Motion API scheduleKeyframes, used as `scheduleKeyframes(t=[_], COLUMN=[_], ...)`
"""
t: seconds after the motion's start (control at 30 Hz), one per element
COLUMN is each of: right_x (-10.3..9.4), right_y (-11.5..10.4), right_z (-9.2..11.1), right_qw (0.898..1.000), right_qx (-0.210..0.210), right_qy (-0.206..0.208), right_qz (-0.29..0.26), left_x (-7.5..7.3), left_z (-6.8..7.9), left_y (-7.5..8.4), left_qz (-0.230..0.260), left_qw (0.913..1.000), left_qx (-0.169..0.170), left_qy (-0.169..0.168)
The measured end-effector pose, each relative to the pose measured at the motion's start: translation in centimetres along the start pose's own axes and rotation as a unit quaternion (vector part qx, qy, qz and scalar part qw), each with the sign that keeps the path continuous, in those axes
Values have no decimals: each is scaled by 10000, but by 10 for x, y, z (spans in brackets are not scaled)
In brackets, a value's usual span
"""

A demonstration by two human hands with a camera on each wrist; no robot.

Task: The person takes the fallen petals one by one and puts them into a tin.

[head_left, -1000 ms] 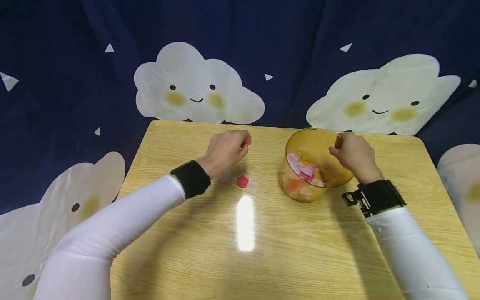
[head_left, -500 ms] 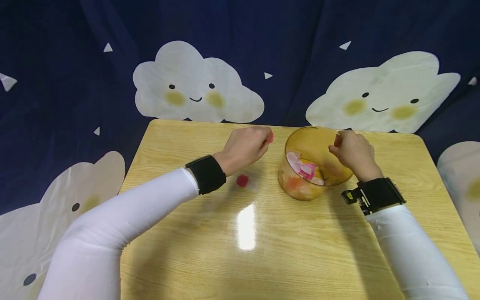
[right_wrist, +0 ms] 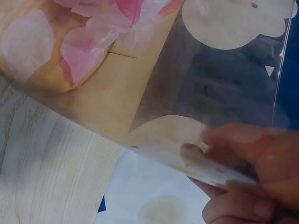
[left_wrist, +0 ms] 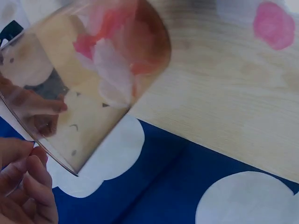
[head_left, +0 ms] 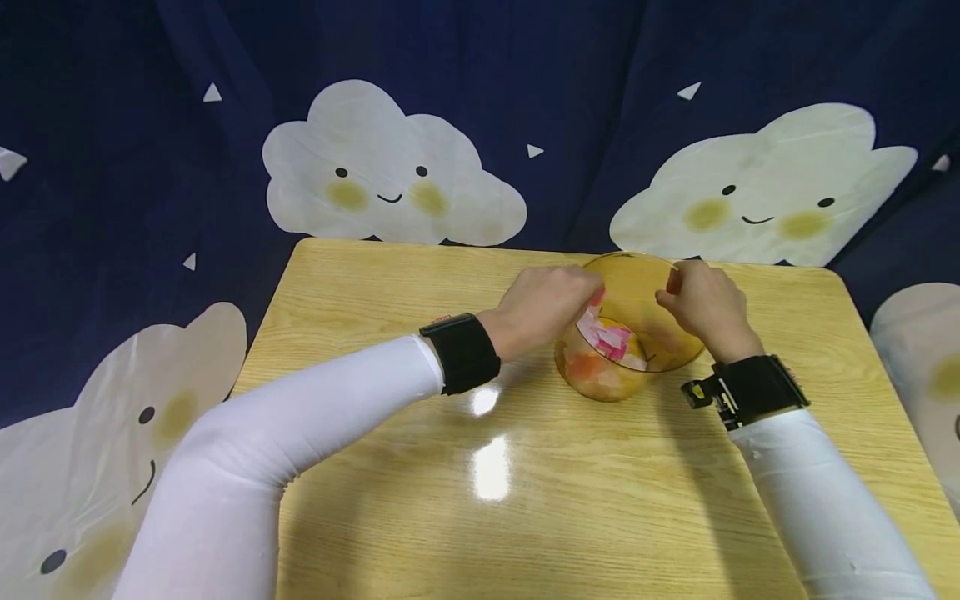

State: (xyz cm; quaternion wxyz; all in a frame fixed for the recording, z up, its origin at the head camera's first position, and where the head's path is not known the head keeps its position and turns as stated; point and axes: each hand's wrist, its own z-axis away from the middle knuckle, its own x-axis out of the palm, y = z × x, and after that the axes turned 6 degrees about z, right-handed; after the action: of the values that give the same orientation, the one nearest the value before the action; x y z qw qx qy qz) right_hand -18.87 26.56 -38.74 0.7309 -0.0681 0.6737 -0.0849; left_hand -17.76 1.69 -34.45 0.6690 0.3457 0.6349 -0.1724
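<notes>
A see-through amber round container (head_left: 678, 354) stands on the table, with pink, white and orange flower petals (head_left: 607, 337) at its bottom. My left hand (head_left: 551, 304) is at the container's left rim, pinching a pink petal (head_left: 597, 296) between thumb and fingers. Only a red sliver of that petal shows at the fingertips in the left wrist view. On the opposite side, my right hand (head_left: 705, 304) grips the container's wall near the rim, thumb and fingers on either face of it. The right wrist view shows this right hand (right_wrist: 252, 163) close up.
A loose pink petal (left_wrist: 274, 25) lies on the wooden table (head_left: 420, 492), seen in the left wrist view and hidden behind my left arm in the head view. A dark blue cloth (head_left: 577, 100) with smiling clouds hangs behind the table's far edge.
My left hand has moved right across the table, carrying the pink petal to the container's rim. Its arm now covers the loose petals on the table. The right hand keeps its grip in place.
</notes>
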Motion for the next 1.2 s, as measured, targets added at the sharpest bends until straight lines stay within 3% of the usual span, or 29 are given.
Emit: scheduleKeyframes(t=[0.2, 0.43, 0.63, 0.77, 1.0, 1.2], right_x=[-1, 0, 1, 0, -2, -2], right_y=[0, -1, -2, -2, -1, -1], right_z=[0, 1, 0, 0, 1, 1], right_qw=[10000, 10000, 10000, 10000, 10000, 10000], right_qx=[16, -17, -44, 16, 13, 12], right_qy=[5, 7, -48, -15, -50, -22], right_qz=[-6, -38, -48, -6, 20, 38], left_x=[0, 1, 1, -8, -16, -2], left_z=[-7, -12, -13, -14, -8, 9], left_y=[12, 19, 17, 14, -13, -56], left_qz=[-33, -231, 94, 375, 824, 795], left_qw=[9988, 9965, 9954, 9961, 9964, 9933], left_qx=[156, 302, 378, 349, -205, -824], left_qy=[-457, -744, -876, -723, -43, -155])
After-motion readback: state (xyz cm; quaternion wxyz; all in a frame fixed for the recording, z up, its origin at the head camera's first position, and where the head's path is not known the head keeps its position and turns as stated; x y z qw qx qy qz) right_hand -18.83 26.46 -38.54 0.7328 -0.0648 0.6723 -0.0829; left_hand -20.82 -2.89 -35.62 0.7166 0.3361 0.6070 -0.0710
